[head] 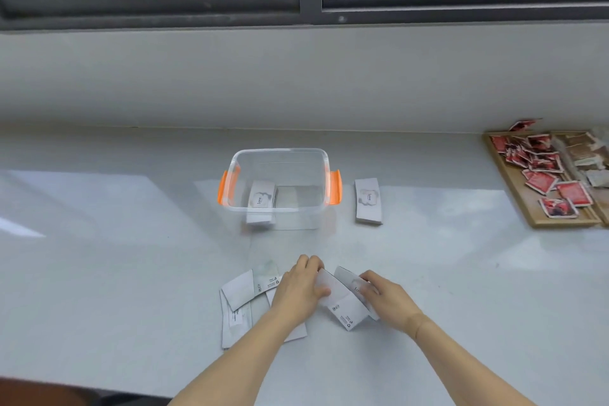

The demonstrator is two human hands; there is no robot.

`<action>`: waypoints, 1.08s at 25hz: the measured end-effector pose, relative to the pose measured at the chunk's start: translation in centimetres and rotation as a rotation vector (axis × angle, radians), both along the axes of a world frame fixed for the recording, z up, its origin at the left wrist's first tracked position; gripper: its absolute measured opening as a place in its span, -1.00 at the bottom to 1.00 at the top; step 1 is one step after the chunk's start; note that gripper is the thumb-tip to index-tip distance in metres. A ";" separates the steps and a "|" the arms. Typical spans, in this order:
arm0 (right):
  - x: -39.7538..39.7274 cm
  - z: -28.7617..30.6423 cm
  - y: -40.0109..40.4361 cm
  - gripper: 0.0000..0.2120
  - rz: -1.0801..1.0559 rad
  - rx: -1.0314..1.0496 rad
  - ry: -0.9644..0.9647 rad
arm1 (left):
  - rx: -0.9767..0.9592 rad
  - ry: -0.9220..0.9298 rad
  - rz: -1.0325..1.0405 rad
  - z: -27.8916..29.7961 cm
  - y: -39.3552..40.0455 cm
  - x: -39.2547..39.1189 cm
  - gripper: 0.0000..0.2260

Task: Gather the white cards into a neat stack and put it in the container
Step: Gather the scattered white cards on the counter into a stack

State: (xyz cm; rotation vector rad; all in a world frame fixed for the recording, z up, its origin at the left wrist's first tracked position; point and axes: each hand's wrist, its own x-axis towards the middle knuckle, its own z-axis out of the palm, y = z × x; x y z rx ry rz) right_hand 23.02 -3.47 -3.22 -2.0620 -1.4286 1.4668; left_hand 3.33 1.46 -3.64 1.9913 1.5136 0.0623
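A clear plastic container (280,155) with orange handles stands mid-table, and a stack of white cards (261,204) lies inside it on the left. Another neat stack (368,201) rests on the table just right of the container. Near the front edge, several loose white cards (236,306) lie overlapping to the left of my hands. My left hand (301,287) and my right hand (385,298) together hold a few white cards (342,305) between them, tilted up off the table.
A wooden tray (540,219) with several red and brown sachets sits at the far right. A grey wall and a dark window frame rise behind the white table (131,241). The table's front edge runs along the bottom left.
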 end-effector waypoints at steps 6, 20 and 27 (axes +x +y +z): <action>-1.4 0.7 -1.2 -0.85 0.144 0.059 0.033 | -0.077 -0.149 0.133 -0.3 -1.4 0.5 -0.69; -2.4 -0.9 -2.7 -0.66 0.394 0.546 -0.604 | 0.099 0.007 -0.027 -1.6 -3.6 1.9 -0.70; -2.9 -0.6 -2.6 -0.80 0.374 0.562 -0.654 | 0.085 0.068 -0.018 -2.2 -3.2 1.9 -0.67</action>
